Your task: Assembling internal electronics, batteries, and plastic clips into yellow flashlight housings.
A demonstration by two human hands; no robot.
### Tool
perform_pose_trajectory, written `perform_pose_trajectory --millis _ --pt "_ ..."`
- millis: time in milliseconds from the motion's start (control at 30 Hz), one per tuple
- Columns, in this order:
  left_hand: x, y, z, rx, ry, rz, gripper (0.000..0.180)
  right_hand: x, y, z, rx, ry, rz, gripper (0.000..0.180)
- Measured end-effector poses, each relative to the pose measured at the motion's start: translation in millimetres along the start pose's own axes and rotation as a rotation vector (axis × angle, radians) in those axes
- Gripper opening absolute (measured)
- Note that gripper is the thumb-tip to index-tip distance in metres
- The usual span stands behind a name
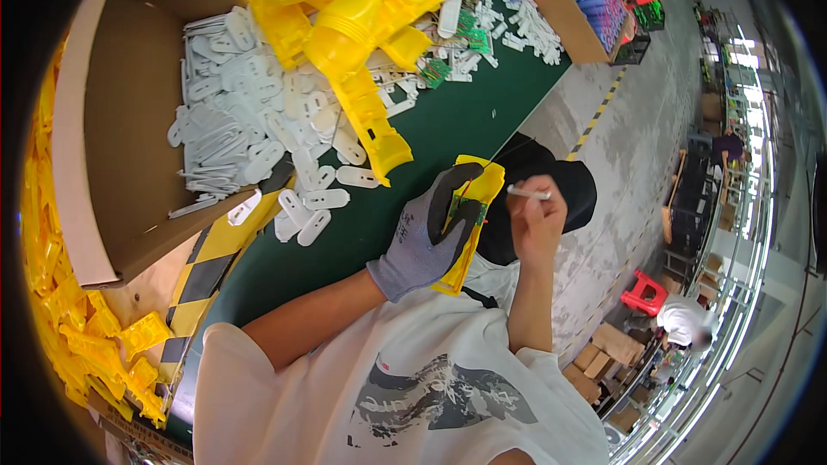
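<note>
The gloved left hand (428, 232) is gripping a yellow casing (476, 207) with fingers closed; the bare right hand (536, 220) is pinching a thin white stick (527, 193)

A white short-sleeved T-shirt is worn, printed across the chest with a grey and black brush-stroke graphic. The sleeves end above the elbows, so both forearms are left uncovered. The left hand (428, 232) is covered by a grey knitted work glove with a dark coated palm and fingertips and a small dark marking on its back. No glove is worn on the right hand (536, 222).
</note>
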State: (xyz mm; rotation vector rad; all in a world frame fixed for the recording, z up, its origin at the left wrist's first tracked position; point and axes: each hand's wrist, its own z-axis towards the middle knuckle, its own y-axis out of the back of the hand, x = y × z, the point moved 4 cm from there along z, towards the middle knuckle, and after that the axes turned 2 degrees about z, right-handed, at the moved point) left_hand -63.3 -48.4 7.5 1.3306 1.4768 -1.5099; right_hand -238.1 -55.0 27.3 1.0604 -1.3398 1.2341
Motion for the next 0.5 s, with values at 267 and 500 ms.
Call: perform_pose_trajectory --millis 267,500 --pt "-6.2 -0.7 0.1 0.004 0.030 0.050 0.016 3.7 -26.9 -26.8 0.239 -0.256 0.061 0.014" --pt "-4.5 0.2 -2.9 -0.063 -0.128 0.183 0.016 0.6 -27.9 -29.8 0.182 -0.218 0.013 0.016"
